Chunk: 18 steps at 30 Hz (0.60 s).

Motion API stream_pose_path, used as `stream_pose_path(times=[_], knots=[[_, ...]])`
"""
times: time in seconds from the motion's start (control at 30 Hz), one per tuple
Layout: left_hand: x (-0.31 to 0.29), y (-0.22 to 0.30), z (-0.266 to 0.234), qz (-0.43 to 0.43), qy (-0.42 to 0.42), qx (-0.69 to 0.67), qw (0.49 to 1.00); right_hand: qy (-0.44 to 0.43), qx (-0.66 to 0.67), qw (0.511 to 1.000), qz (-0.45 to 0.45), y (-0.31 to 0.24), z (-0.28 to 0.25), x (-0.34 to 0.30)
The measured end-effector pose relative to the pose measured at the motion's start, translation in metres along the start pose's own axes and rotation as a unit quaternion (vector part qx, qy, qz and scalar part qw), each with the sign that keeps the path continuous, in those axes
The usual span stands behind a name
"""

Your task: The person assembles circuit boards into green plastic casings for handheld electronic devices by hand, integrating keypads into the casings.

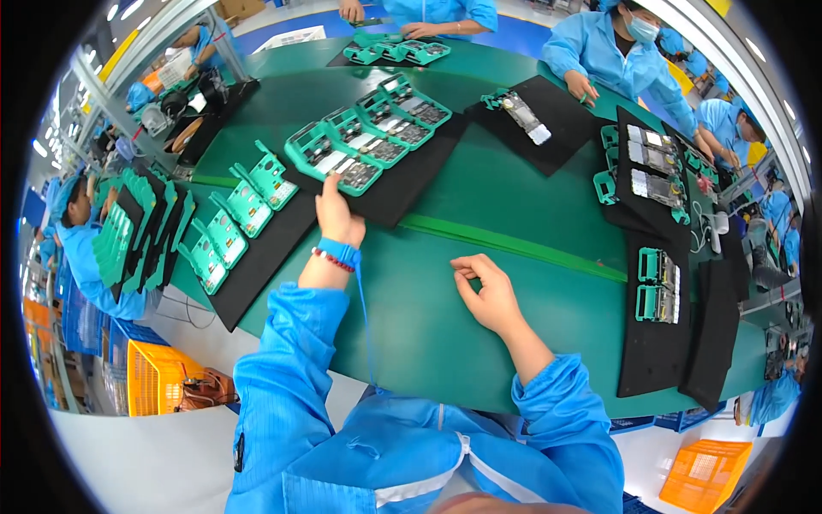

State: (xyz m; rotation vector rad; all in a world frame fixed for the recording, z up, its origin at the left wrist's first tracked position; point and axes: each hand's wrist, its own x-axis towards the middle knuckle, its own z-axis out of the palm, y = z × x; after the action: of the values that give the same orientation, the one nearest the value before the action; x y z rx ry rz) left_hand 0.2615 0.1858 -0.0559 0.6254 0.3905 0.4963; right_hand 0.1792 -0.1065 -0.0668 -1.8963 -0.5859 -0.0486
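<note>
Nearest the person, the right hand (486, 293) rests on the bare green belt of the conveyor table (445, 334), fingers curled inward with thumb and forefinger tips drawn together; whether they pinch some small part is too fine to tell. Further out, the left hand (339, 214), with a blue strap and a red bead band at the wrist, reaches to the near edge of a teal plastic fixture tray holding a circuit board (330, 156). Its fingers are extended and close together, touching the tray's near corner rather than wrapped around it.

That tray is the closest in a diagonal row of like trays lying on a long black foam mat (402, 184). More teal fixtures (244, 208) stand on another mat to the left.

The step in hand looks like picking up or steadying this nearest tray. The next move probably calls for a firm grasp on its rim and for bringing the right hand across to meet it.

Beyond, people in blue smocks (612, 56) work along the far side.
</note>
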Motion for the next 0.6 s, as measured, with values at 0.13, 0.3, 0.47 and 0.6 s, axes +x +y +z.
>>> stream_pose_path(times=[0.13, 0.3, 0.47, 0.6], knots=[[-0.030, 0.001, -0.002, -0.017, -0.006, -0.042, 0.999, 0.013, 0.011, 1.000, -0.004, 0.003, -0.001, 0.000], [-0.045, -0.022, 0.014, -0.036, 0.069, -0.059, 0.995, 0.011, 0.020, 1.000, -0.001, -0.001, -0.002, 0.002], [-0.051, -0.032, -0.001, -0.007, -0.005, -0.029, 1.000, 0.180, -0.137, 0.966, -0.127, 0.022, -0.040, 0.055], [-0.066, -0.032, -0.004, 0.011, -0.043, 0.040, 0.998, 0.185, -0.393, 0.900, -0.027, 0.062, -0.085, 0.120]])
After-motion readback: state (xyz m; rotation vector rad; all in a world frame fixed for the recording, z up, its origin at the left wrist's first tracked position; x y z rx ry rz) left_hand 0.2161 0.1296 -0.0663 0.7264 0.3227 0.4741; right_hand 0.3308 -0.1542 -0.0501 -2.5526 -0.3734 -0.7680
